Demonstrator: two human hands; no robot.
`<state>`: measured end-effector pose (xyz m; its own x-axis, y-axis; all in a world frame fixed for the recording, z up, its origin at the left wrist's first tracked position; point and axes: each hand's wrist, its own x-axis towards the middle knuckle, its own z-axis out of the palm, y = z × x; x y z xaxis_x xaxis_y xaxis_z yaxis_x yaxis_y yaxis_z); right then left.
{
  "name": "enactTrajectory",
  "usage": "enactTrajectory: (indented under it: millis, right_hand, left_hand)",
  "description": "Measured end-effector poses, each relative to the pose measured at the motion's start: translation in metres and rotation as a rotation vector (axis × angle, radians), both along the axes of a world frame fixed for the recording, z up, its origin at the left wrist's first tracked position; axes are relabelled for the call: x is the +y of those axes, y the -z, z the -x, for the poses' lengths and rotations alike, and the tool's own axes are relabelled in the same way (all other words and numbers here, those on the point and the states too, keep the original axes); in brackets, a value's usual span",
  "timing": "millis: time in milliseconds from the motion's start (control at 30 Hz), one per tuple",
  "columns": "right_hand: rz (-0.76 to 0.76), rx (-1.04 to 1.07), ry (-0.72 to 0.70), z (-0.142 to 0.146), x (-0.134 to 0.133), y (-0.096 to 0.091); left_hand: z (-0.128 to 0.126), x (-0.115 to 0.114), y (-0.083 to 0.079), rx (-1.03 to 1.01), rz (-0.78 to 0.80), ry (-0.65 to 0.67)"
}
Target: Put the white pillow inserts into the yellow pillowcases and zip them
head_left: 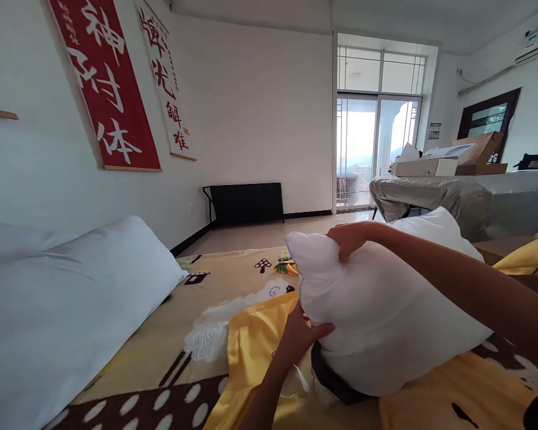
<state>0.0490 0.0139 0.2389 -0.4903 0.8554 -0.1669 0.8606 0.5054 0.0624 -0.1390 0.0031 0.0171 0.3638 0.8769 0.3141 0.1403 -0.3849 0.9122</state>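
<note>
A plump white pillow (385,316) is held between my two hands, tilted up over the bed. My right hand (352,236) grips its upper edge near the far corner, fingers wrapped behind it. Lower down, my left hand (298,334) clasps the left edge, thumb on the front face and fingers behind. Beneath the pillow lies yellow fabric (251,340), looking like a pillowcase, with more yellow cloth (452,394) at the lower right. A dark patch (341,376) shows under the pillow's lower edge; what it is I cannot tell.
Another white pillow (98,298) lies at the left on the patterned blanket (233,269). One more white pillow (434,224) sits behind the held one. Cardboard boxes (430,167) stand on a plastic-covered table (430,191). A black folded panel (246,203) leans by the wall.
</note>
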Motion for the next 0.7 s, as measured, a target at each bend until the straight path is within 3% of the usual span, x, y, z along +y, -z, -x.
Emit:
enactTrajectory:
  millis: [100,200,333,467,567,700]
  right_hand:
    - [-0.104,0.046,-0.058,0.009,-0.012,0.013]
    - [-0.268,0.093,-0.071,0.016,-0.039,0.041]
    - [-0.64,0.032,-0.041,0.021,-0.08,0.099]
    - [-0.937,-0.022,-0.185,0.016,-0.11,0.166]
    - [-1.002,-0.024,-0.267,0.005,-0.124,0.207]
    - [-0.963,-0.09,-0.209,-0.014,-0.131,0.237]
  left_hand:
    - [-0.002,0.006,0.005,-0.009,-0.04,-0.149]
    - [-0.005,0.012,0.011,-0.014,-0.06,-0.223]
    - [-0.002,0.021,0.019,0.006,-0.083,-0.261]
    - [-0.001,0.024,0.027,0.019,-0.093,-0.251]
    - [-0.001,0.025,0.033,0.042,-0.079,-0.243]
    - [-0.001,0.03,0.041,0.081,-0.047,-0.244]
